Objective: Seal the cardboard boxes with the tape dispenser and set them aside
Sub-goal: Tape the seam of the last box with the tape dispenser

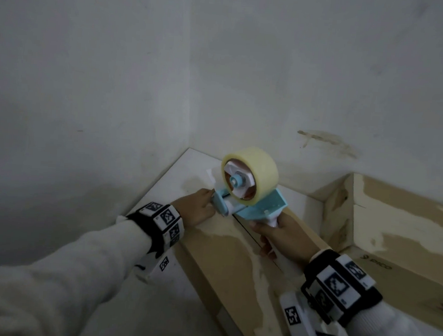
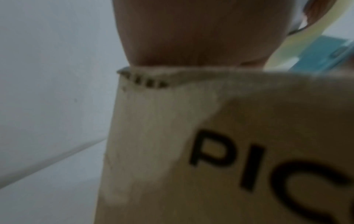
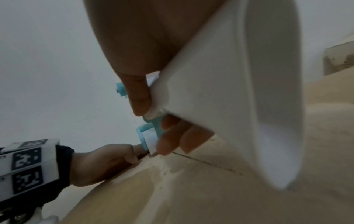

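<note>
**Dispenser set at the far end of the box seam, ready to draw toward the body**

The left hand [image 1: 195,208] lies on the far-left part of the box [image 1: 224,267] top, its fingers reaching to the dispenser's roller end. The right wrist view shows them curled at the far edge of the box, against the roller. Whether they pinch a loose tape end or only press there cannot be told.

Just right of it is the dispenser [image 1: 250,196], blue-framed with a pale tape roll [image 1: 257,170] on top. Its roller sits on the box at the far end of the seam [image 1: 252,235], the dark line where the two flaps meet.

The right hand [image 1: 282,236] is wrapped round the white handle, thumb on one side and fingers curled under it, a firm grip.

The seam runs from the roller back toward the person, passing under the right hand, slanted near-right. So the untaped length lies on the near side of the grip, along the box's long axis. The likely next pull is the right hand drawing the dispenser along that line while the left hand anchors the far end.

Further right stands another box [image 1: 399,232], well apart from both hands.
</note>
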`<act>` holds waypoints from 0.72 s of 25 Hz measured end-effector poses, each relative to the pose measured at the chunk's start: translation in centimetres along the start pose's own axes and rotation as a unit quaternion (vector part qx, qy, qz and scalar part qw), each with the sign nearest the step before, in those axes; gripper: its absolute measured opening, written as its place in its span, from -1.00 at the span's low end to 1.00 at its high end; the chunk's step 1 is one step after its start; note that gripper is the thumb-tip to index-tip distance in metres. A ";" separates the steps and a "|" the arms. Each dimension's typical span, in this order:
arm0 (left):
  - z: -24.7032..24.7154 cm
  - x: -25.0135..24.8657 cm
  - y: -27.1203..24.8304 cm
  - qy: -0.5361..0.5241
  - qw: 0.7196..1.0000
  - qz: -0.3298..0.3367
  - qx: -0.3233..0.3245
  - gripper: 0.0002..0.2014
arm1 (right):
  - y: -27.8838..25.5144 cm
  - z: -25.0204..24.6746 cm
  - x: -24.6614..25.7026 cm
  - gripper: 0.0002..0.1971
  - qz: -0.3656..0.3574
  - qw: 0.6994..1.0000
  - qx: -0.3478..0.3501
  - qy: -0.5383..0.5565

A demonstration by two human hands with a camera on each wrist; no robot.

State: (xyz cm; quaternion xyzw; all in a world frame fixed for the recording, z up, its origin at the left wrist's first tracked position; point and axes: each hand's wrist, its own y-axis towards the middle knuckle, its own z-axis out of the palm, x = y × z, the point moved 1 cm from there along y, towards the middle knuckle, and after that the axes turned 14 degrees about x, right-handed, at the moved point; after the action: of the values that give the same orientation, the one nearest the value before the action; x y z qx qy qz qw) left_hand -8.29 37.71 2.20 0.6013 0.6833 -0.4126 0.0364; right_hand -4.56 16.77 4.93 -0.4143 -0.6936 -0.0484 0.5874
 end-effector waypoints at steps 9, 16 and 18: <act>0.6 -0.1 0.5 0.096 0.993 -0.064 -0.010 -0.51 | -0.9 0.5 0.9 -0.86 -0.002 0.994 0.026 -0.108; 0.5 0.6 1.2 0.118 0.988 -0.100 0.013 -0.36 | -9.8 -1.4 -3.8 -0.70 0.016 0.998 0.025 -0.064; 0.6 0.5 1.3 0.115 0.988 -0.100 0.015 -0.36 | -11.8 -1.3 -5.3 -0.77 0.024 0.999 0.021 -0.032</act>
State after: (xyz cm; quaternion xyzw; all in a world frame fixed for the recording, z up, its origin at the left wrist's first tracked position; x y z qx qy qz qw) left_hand -7.61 37.63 0.90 0.5736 0.7333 -0.3529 -0.0930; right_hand -11.19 5.58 5.72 -0.4200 -0.7023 -0.0064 0.5747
